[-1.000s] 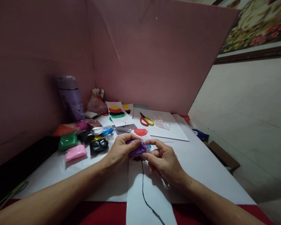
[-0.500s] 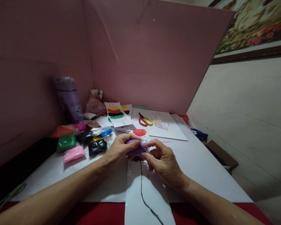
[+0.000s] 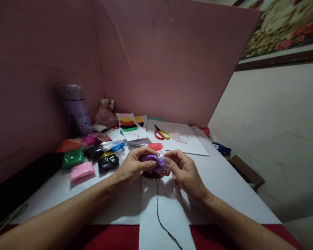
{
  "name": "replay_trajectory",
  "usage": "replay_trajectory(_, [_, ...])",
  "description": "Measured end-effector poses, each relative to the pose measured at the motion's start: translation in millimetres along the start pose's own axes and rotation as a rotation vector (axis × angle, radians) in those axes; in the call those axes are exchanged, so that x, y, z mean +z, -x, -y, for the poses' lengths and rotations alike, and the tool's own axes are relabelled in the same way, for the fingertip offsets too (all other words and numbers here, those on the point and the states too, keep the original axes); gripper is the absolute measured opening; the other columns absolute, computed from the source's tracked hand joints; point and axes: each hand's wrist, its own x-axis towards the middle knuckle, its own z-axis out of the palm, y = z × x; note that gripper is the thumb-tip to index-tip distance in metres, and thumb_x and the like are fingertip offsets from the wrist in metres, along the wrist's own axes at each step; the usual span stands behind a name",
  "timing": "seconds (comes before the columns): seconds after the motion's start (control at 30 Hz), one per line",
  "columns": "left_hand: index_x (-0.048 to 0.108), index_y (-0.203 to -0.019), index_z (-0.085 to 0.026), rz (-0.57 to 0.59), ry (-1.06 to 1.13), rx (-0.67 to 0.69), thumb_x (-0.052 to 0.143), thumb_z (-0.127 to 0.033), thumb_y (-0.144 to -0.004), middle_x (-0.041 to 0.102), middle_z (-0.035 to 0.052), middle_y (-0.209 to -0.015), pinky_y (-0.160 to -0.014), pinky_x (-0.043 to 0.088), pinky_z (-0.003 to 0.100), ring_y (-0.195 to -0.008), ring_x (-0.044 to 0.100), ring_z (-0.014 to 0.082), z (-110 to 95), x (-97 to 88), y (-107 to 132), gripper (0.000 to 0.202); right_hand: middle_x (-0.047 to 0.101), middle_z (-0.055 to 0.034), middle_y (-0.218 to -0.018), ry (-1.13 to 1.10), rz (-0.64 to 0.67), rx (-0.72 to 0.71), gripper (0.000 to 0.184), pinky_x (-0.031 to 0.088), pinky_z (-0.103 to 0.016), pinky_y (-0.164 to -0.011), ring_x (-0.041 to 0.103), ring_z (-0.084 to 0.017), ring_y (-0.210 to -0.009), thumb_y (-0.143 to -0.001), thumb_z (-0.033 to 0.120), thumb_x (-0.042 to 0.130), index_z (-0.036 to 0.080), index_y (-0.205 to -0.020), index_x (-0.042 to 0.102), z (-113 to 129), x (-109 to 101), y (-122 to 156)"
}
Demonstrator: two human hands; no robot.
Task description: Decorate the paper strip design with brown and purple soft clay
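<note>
Nearest to you, at the bottom middle of the frame, a long white paper (image 3: 169, 215) lies on the bench (image 3: 224, 187). A thin black line (image 3: 158, 205) runs up the paper. A red strip (image 3: 114, 238) shows along the bottom edge.

Just above the paper, in the middle of the frame, your two hands meet. Your left hand (image 3: 134, 165) has its grip closed around the purple clay bag (image 3: 152, 160), with the thumb under it and the fingers curled over the top. Your right hand (image 3: 185, 172) pinches the shiny clear end of the same bag with its thumb and fingertips. The bag is held just above the top end of the paper.

To the left of your hands lie more small bags of clay close together: pink (image 3: 82, 171), green (image 3: 73, 158), black (image 3: 108, 162) and blue (image 3: 118, 147). Just behind your hands is a red clay shape (image 3: 155, 146).

Farther back lie red and yellow scissors (image 3: 161, 133) and a striped picture (image 3: 127, 124). A purple bottle (image 3: 75, 109) stands at the left. A pink board (image 3: 172, 69) stands behind it all.
</note>
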Motion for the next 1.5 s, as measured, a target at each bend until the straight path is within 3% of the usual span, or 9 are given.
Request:
replay_trajectory(0.2, [0.071,-0.086,-0.014,-0.006,-0.023,0.013,0.088,-0.032,-0.056,0.067,0.0009,-0.068,-0.055,0.044,0.020,-0.056,0.057,0.0094,-1,-2.8,-2,0.039,0.053,0.0057,-0.056,-0.001,0.018,0.068,0.024,0.032,-0.018,-0.034,0.040,-0.005,-0.037,-0.085,0.040,0.061,0.016,-0.081,0.057,-1,0,-3])
replay_trajectory(0.4, [0.070,-0.081,-0.012,0.046,0.022,-0.068,0.088,-0.029,-0.055,0.068,0.0037,-0.070,-0.060,0.046,0.023,-0.064,0.060,0.0133,-13,4.8,2,0.036,0.053,0.0059,-0.052,-0.135,0.023,0.177,0.027,0.037,-0.018,-0.035,0.045,-0.006,-0.037,-0.080,0.041,0.066,0.017,-0.075,0.055,-1,0,-3])
replay_trajectory(0.57, [0.068,-0.082,-0.013,0.011,0.080,-0.052,0.087,-0.028,-0.057,0.067,0.0023,-0.071,-0.059,0.044,0.022,-0.063,0.060,0.0118,-16,7.0,3,0.035,0.055,0.0050,-0.051,-0.169,0.020,0.066,0.026,0.044,-0.020,-0.040,0.048,-0.008,-0.041,-0.078,0.040,0.069,0.016,-0.077,0.058,5,-2,-5])
replay_trajectory(0.73, [0.066,-0.085,-0.013,-0.010,0.096,-0.072,0.087,-0.029,-0.057,0.066,0.0009,-0.067,-0.050,0.043,0.021,-0.054,0.057,0.0109,-9,3.7,-1,0.038,0.053,0.0062,-0.052,-0.121,-0.043,-0.021,0.023,0.040,-0.017,-0.035,0.048,-0.007,-0.042,-0.074,0.033,0.073,0.018,-0.074,0.055,8,-1,-3])
replay_trajectory(0.83, [0.066,-0.084,-0.013,-0.003,0.080,-0.069,0.085,-0.030,-0.059,0.064,-0.0004,-0.063,-0.047,0.040,0.019,-0.049,0.053,0.0087,-8,2.1,-1,0.036,0.057,0.0037,-0.058,-0.048,-0.004,-0.035,0.015,0.039,-0.017,-0.035,0.049,-0.007,-0.045,-0.076,0.028,0.071,0.017,-0.083,0.064,7,-2,-2])
replay_trajectory(0.97, [0.066,-0.084,-0.012,0.015,0.045,-0.074,0.084,-0.030,-0.059,0.063,-0.0001,-0.063,-0.044,0.036,0.019,-0.047,0.051,0.0074,-9,2.0,1,0.036,0.058,0.0032,-0.059,0.058,0.089,-0.039,0.022,0.039,-0.019,-0.037,0.051,-0.009,-0.047,-0.077,0.024,0.068,0.017,-0.098,0.069,3,-7,-3])
replay_trajectory(1.17, [0.065,-0.082,-0.011,-0.020,-0.021,-0.148,0.083,-0.029,-0.058,0.062,0.0012,-0.063,-0.042,0.032,0.019,-0.048,0.051,0.0085,-13,4.6,3,0.035,0.063,0.0017,-0.058,0.163,0.184,0.009,0.014,0.048,-0.023,-0.042,0.054,-0.010,-0.045,-0.079,0.023,0.063,0.017,-0.092,0.064,-1,-10,-5])
replay_trajectory(1.5, [0.064,-0.076,-0.012,0.039,-0.021,-0.300,0.080,-0.027,-0.058,0.059,0.0005,-0.059,-0.037,0.030,0.018,-0.044,0.048,0.0089,-14,8.1,6,0.029,0.062,0.0035,-0.049,0.330,0.301,0.007,0.007,0.041,-0.018,-0.032,0.052,-0.009,-0.034,-0.077,0.020,0.063,0.018,-0.084,0.064,3,-14,-4])
